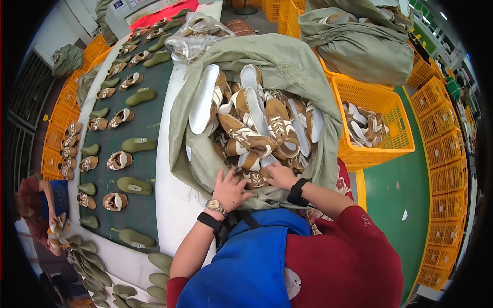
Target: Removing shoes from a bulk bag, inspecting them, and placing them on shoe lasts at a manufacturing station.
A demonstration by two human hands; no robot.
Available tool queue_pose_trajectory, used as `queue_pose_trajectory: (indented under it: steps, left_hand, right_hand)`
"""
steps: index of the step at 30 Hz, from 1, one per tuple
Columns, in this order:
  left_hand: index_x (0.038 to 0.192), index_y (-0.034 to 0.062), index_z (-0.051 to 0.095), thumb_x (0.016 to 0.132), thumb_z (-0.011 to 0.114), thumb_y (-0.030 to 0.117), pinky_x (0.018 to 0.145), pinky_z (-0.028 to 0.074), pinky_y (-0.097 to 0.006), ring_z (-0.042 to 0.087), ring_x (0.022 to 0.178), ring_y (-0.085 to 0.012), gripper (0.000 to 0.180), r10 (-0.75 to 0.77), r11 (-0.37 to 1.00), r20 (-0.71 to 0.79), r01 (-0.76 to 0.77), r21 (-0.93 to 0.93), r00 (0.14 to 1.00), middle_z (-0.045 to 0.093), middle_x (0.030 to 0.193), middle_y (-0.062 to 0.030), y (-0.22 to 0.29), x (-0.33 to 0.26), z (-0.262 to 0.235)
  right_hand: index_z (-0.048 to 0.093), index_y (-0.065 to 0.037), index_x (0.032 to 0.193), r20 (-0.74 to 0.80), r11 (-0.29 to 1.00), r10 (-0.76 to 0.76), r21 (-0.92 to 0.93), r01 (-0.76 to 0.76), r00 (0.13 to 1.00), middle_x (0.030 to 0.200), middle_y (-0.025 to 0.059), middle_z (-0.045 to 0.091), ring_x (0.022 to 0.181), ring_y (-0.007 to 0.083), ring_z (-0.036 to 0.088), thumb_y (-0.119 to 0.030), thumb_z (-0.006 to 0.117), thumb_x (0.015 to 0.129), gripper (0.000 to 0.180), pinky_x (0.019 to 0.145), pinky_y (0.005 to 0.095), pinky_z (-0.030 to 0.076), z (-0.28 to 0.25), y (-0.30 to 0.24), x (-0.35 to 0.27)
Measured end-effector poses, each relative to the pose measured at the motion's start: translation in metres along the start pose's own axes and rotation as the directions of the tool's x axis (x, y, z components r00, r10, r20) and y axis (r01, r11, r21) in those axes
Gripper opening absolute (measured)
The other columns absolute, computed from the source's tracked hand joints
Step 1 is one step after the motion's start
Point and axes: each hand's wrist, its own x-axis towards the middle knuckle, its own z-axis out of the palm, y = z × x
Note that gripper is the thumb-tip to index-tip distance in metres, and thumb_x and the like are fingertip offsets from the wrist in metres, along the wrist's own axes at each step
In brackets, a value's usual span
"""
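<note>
Brown shoes (pixel 257 128): approx. a dozen, 1 sack (pixel 287 61)

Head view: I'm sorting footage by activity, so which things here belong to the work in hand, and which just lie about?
In hand:
- left hand, on the grey-green woven sack
- right hand, on the brown-and-white shoe uppers inside

Lying about:
- dark green conveyor belt with olive shoe lasts
- yellow plastic crate
- second full sack

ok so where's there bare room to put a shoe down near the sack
The white table strip between the dark green belt and the open grey-green woven sack is bare. The sack is packed with brown-and-white shoes, both hands at its near edge. The belt's centre lane is partly free.
</note>
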Motion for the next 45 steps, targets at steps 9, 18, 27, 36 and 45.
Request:
queue_pose_trajectory:
  steps: [9, 18, 27, 36, 45]
  left_hand:
    - [0.077, 0.0091, 0.07, 0.08, 0.051, 0.04, 0.095, 0.031, -0.05, 0.065, 0.078, -0.0276, 0.036, -0.228, 0.973, 0.546, 0.171, 0.154, 0.806, 0.067, 0.078, -0.0118, -0.019, -0.002, 0.013]
    - [0.1, 0.0062, 0.059, 0.081, 0.056, 0.034, 0.081, 0.044, -0.046, 0.062, 0.077, -0.0341, 0.035, -0.099, 0.96, 0.235, 0.155, -0.231, 0.967, 0.065, 0.078, -0.0133, -0.009, 0.008, 0.025]
    - [0.111, -0.0052, 0.057, 0.089, 0.039, 0.055, 0.09, 0.042, -0.04, 0.053, 0.106, -0.0417, 0.066, -0.28, 0.6, 0.563, 0.6, -0.529, 0.777, 0.056, 0.106, -0.0334, -0.023, 0.056, 0.099]
    - [0.115, -0.0004, 0.051, 0.073, 0.068, 0.005, 0.084, 0.045, -0.026, 0.056, 0.094, -0.0127, 0.046, -0.172, 0.057, 0.566, 0.582, -0.811, 0.806, 0.061, 0.105, -0.0056, 0.027, 0.066, 0.1]
    - [0.119, 0.0094, 0.05, 0.069, 0.065, 0.009, 0.081, 0.047, -0.033, 0.061, 0.091, -0.0255, 0.052, -0.131, 0.683, 0.399, 0.375, -0.627, 0.907, 0.063, 0.099, -0.0141, -0.027, 0.058, -0.022]
  right_hand:
    - [0.062, -0.009, 0.101, -0.013, 0.981, 0.03, -0.191, -0.032, 0.999, 0.08, 0.0188, 0.061, 0.073, 0.035, 0.062, -0.022, 0.059, 0.077, 0.028, 0.064, 0.0444, 0.051, -0.009, 0.045, -0.006]
    - [0.061, -0.004, 0.073, -0.347, 0.981, -0.189, -0.04, 0.187, 0.919, 0.069, 0.0176, 0.06, 0.067, 0.0356, 0.06, -0.019, 0.061, 0.075, 0.015, 0.063, 0.0451, 0.048, -0.077, 0.021, 0.016]
    - [0.061, 0.003, 0.071, -0.369, 0.979, -0.129, 0.099, 0.177, 0.92, 0.066, 0.0237, 0.059, 0.067, 0.0386, 0.06, -0.018, 0.062, 0.075, 0.021, 0.065, 0.0451, 0.048, -0.112, -0.011, 0.079]
    - [0.06, 0.001, 0.077, -0.437, 0.968, 0.025, 0.236, 0.087, 0.899, 0.071, 0.0228, 0.06, 0.069, 0.0385, 0.06, -0.023, 0.064, 0.077, 0.024, 0.065, 0.0435, 0.048, -0.127, -0.002, 0.055]
    - [0.063, -0.005, 0.088, -0.007, 0.92, -0.228, 0.325, 0.218, 0.974, 0.075, 0.0161, 0.063, 0.071, 0.0306, 0.062, -0.029, 0.062, 0.081, 0.025, 0.064, 0.0373, 0.048, -0.118, 0.015, 0.054]
